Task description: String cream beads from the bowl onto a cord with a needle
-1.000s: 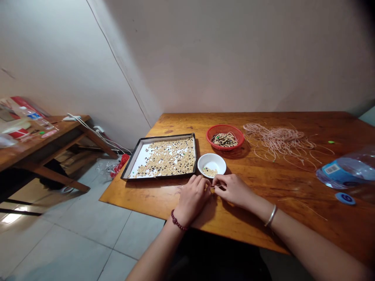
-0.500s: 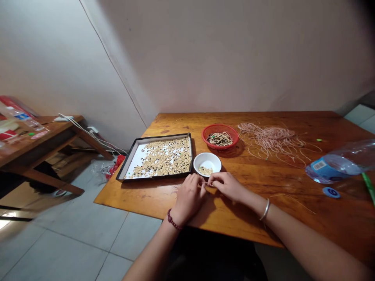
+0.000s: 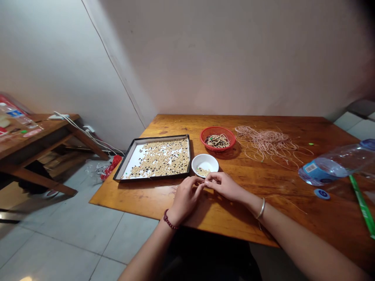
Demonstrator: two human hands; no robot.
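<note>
My left hand [image 3: 187,194], a dark red bead bracelet at its wrist, is closed in a pinch on a thin cord whose pale end trails onto the table at its left. My right hand [image 3: 223,185], with a silver bangle, pinches the same cord, fingertips meeting those of the left. Small beads between the fingers, if any, are too tiny to make out. Just beyond the hands stands a white bowl [image 3: 211,159] with pale beads [image 3: 202,171] and a little green in it. To the left lies a shallow black-edged tray [image 3: 133,156] of cream and black beads [image 3: 164,158].
Behind the bowl is a red basket [image 3: 203,139] of strung beads. A tangle of pink cord [image 3: 266,140] lies right of it. Farther right are a cut plastic bottle [image 3: 322,169], a blue cap [image 3: 321,194] and a green packet [image 3: 363,207]. Another table [image 3: 43,144] stands left.
The view has shifted slightly, moving most things a little left. My fingertips have come closer together, and less cord shows between them.
</note>
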